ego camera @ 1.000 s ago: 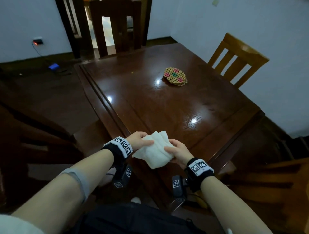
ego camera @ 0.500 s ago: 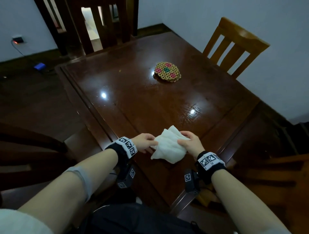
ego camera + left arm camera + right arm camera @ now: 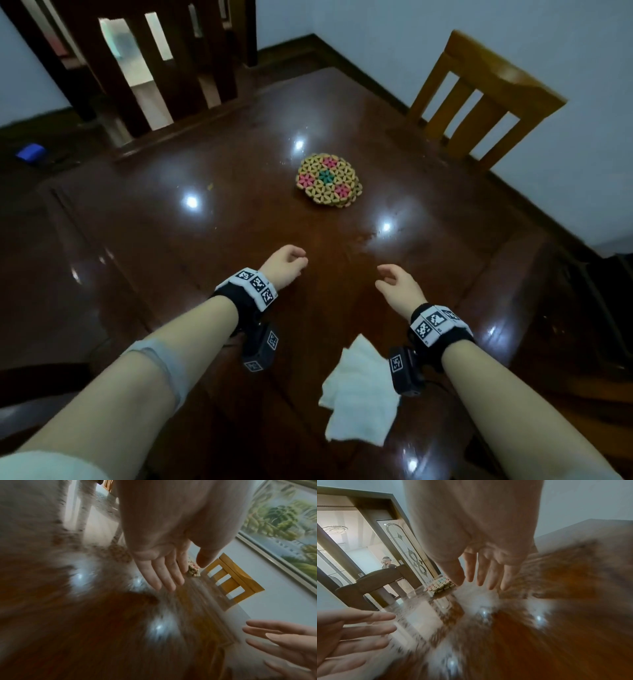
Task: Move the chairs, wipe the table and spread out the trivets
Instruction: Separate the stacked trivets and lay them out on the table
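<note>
Both hands are held above the dark, glossy table [image 3: 171,260], and nothing is gripped by either. The left hand [image 3: 283,265] is seen from behind in the head view, its fingers seemingly bent a little downward; in the left wrist view its fingers [image 3: 163,574] are shown nearly straight and close together, with the thumb set apart. The right hand [image 3: 397,286] is likewise empty, and in the right wrist view its fingers [image 3: 481,572] are spread and straight over the tabletop. A gap is left between the two hands, and neither appears to touch the wood, though the wrist views are too blurred for that to be settled.

The white cloth [image 3: 359,390] is laid crumpled on the table near its front edge, beneath and just inside the right forearm, well behind both hands. The trivets [image 3: 327,180] are found as one stack toward the middle of the table, beyond the hands and apart from them; the top one is woven of tan pieces with pink patches and a green centre. How many are stacked cannot be counted.

A light wooden chair [image 3: 479,99] is stood at the table's right side, against the wall. A dark chair [image 3: 154,61] is placed at the far end.
</note>
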Tool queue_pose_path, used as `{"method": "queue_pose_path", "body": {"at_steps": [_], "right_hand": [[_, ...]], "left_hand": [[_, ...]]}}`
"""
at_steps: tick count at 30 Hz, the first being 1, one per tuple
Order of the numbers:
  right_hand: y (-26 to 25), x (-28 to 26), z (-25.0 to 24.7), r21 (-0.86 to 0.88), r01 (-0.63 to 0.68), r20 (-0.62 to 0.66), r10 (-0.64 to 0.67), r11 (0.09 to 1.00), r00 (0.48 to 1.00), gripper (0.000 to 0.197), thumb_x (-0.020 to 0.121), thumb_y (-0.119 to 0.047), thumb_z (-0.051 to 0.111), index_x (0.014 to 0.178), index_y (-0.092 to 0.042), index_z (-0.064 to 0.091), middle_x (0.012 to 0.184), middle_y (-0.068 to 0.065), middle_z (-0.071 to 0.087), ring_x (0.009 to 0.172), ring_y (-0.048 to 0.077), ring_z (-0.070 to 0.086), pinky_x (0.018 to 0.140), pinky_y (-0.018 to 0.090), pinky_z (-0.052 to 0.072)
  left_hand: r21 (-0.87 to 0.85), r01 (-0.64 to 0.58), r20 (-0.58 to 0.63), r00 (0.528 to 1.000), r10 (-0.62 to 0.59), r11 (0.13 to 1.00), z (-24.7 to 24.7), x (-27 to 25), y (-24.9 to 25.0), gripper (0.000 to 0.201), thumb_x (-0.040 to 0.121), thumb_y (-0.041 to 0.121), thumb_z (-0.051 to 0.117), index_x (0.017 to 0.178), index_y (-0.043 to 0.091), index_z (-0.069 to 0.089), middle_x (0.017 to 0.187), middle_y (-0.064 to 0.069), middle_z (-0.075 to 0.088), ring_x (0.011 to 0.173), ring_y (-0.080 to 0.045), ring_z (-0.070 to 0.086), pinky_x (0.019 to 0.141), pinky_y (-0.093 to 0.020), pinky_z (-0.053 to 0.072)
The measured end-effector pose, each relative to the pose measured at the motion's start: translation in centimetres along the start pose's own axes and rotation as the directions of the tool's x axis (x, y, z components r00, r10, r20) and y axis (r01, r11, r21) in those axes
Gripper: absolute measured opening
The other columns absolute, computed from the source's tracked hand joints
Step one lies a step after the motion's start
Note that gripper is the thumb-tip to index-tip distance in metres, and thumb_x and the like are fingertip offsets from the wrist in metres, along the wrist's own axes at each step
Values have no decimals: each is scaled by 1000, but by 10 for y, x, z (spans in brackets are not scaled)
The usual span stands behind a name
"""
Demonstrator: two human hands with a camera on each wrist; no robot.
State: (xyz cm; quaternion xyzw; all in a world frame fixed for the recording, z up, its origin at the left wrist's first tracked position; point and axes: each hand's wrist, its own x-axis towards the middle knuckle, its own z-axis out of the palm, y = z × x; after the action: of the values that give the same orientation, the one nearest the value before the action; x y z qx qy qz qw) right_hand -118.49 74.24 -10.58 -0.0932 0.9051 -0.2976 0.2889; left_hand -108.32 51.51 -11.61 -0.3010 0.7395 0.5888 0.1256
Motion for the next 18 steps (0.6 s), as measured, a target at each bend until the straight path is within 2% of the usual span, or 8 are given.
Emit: {"method": "queue_pose_path", "body": {"at_steps": [1, 3, 5, 6, 8, 12, 15, 18], "right_hand": [[-10, 19, -3, 9, 4, 0, -4, 1000, 1000, 40, 96, -17, 53, 135, -16, 48, 131, 0, 55, 125, 19, 51, 100, 32, 44], [-28, 58, -9, 38, -21, -5, 21, 999, 1000, 40, 95, -20, 54, 134, -18, 47, 112, -6, 59, 111, 20, 61, 92, 33, 49], [-44, 94, -11, 53, -47, -1, 47, 998, 999, 43, 94, -25, 56, 135, -18, 45, 99, -10, 58, 100, 21, 65, 90, 35, 51], [-52, 111, -12, 59, -47, -2, 47, 997, 999, 45, 94, -27, 57, 136, -16, 44, 99, -7, 57, 100, 22, 65, 93, 37, 50], [-66, 143, -12, 79, -35, -13, 36, 996, 999, 51, 93, -31, 58, 138, -12, 43, 112, 1, 58, 107, 24, 61, 99, 39, 47], [-91, 197, -13, 65, -38, -90, 43, 997, 995, 63, 91, -43, 59, 142, -11, 38, 135, 7, 52, 124, 23, 50, 105, 33, 39], [-102, 229, -10, 89, -70, -104, 79, 994, 991, 76, 88, -51, 60, 147, -14, 30, 145, 11, 42, 131, 27, 44, 109, 41, 37], [-113, 251, -3, 147, -92, -91, 106, 985, 990, 79, 87, -49, 61, 148, -16, 25, 148, 10, 40, 132, 29, 42, 109, 43, 37]], "left_hand": [[-32, -12, -40, 999, 11, 999, -7, 19, 8, 32, 97, 25, 50, 128, 15, 49, 115, -3, 60, 97, -15, 61, 73, -25, 49], [-95, -43, -156, 987, 28, 995, -22, 58, 22, 27, 96, 25, 52, 122, 18, 51, 118, -6, 59, 103, -18, 60, 83, -33, 49], [-144, -70, -271, 962, 29, 987, -37, 94, 35, 28, 94, 25, 55, 121, 17, 52, 120, -7, 60, 108, -20, 59, 91, -36, 47], [-156, -79, -310, 951, 27, 985, -44, 110, 41, 33, 94, 26, 57, 125, 15, 52, 121, -6, 59, 111, -20, 57, 93, -35, 46], [-154, -72, -349, 937, 14, 985, -56, 138, 52, 47, 92, 31, 59, 133, 11, 48, 128, -6, 55, 119, -21, 53, 98, -31, 42], [-89, -27, -362, 932, -7, 996, -67, 185, 63, 66, 91, 38, 60, 144, 7, 35, 147, -9, 42, 134, -23, 41, 108, -34, 33], [-89, -50, -380, 925, 12, 995, -65, 207, 64, 72, 90, 37, 61, 147, 5, 30, 150, -11, 37, 136, -23, 39, 109, -34, 33], [-108, -87, -367, 929, 42, 990, -62, 222, 63, 73, 90, 34, 63, 148, 6, 29, 150, -9, 38, 135, -20, 40, 107, -32, 35]]}}
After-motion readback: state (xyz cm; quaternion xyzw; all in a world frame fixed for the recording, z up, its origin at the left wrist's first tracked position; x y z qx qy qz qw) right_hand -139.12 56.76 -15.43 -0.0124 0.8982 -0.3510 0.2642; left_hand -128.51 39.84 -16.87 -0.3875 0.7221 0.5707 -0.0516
